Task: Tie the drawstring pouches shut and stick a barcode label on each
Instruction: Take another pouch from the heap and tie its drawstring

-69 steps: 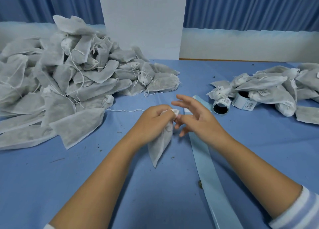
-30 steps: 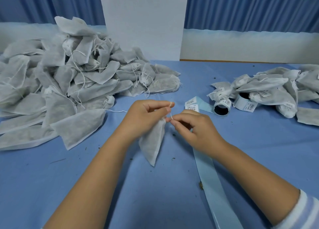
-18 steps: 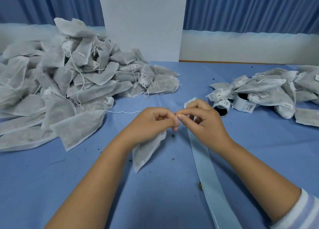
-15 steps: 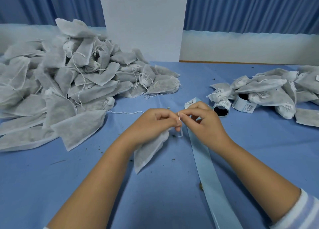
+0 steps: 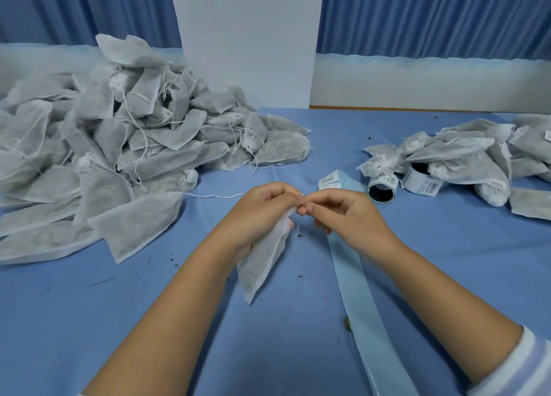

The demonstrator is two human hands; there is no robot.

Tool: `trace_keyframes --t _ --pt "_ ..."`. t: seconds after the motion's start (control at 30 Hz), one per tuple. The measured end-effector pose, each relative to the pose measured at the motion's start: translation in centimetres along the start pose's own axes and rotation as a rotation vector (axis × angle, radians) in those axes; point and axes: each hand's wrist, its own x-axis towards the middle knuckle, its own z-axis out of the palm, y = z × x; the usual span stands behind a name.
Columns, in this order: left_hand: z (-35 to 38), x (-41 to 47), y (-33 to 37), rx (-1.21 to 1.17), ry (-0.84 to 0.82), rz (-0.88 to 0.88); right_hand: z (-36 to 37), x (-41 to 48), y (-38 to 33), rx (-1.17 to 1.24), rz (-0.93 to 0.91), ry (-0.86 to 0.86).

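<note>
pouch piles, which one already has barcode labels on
The smaller pile on the right: its pouches carry white labels; the big left pile shows none.

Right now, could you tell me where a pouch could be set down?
Bare cloth lies near-left, between the big pouch pile and the left forearm; right of the liner strip, before the labelled pile; and far middle, between both piles. Crowded: the left side, and around the label rolls.
</note>
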Motion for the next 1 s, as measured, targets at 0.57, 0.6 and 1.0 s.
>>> trace_keyframes --t 0.57,0.6,1.0 --pt "0.4 0.4 -0.7 0.270 0.195 0.031 0.4 0.0 0.4 -0.155 -0.013 0.064" --pt "0.5 0.4 -0.7 0.276 0.184 0.027 0.4 0.0 0.4 -0.101 -0.005 0.056" --pt "0.3 0.6 -0.8 0.282 0.164 0.030 0.2 -0.1 -0.1 -0.097 -0.044 0.069"
